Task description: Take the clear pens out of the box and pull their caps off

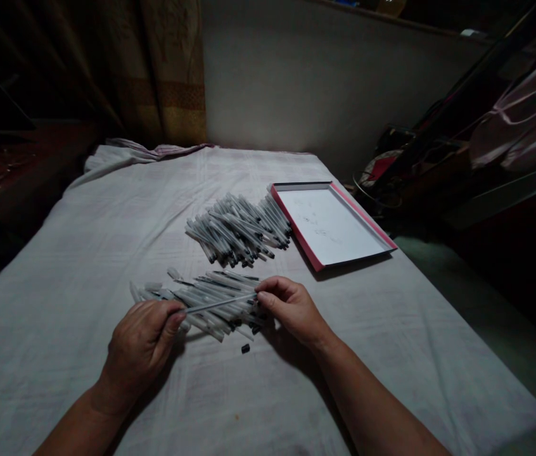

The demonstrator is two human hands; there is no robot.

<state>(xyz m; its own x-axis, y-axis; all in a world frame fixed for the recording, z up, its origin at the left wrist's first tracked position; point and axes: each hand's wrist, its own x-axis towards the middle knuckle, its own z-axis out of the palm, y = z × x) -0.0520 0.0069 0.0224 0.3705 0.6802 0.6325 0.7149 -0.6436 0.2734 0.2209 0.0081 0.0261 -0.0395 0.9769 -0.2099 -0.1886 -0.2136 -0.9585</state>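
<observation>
A thin, pale pen tube (220, 303) is stretched between my hands, above a loose pile of pen parts (215, 292). My left hand (142, 339) pinches its left end between thumb and forefinger. At the other end, the thumb and fingertips of my right hand (291, 307) are closed on it; what sits at that tip is partly hidden. Whether the tube is a refill or a barrel I cannot tell. Near me on the cloth lies a small black cap or plug (246, 348). Behind the loose parts is a larger heap of translucent pens with dark ends (237, 228).
A shallow box lid (344, 225) with red sides and a white inside lies right of the heap, near the right edge. A pale checked cloth (82, 266) covers the surface. Behind stand a wall (287, 82) and a patterned curtain (173, 76).
</observation>
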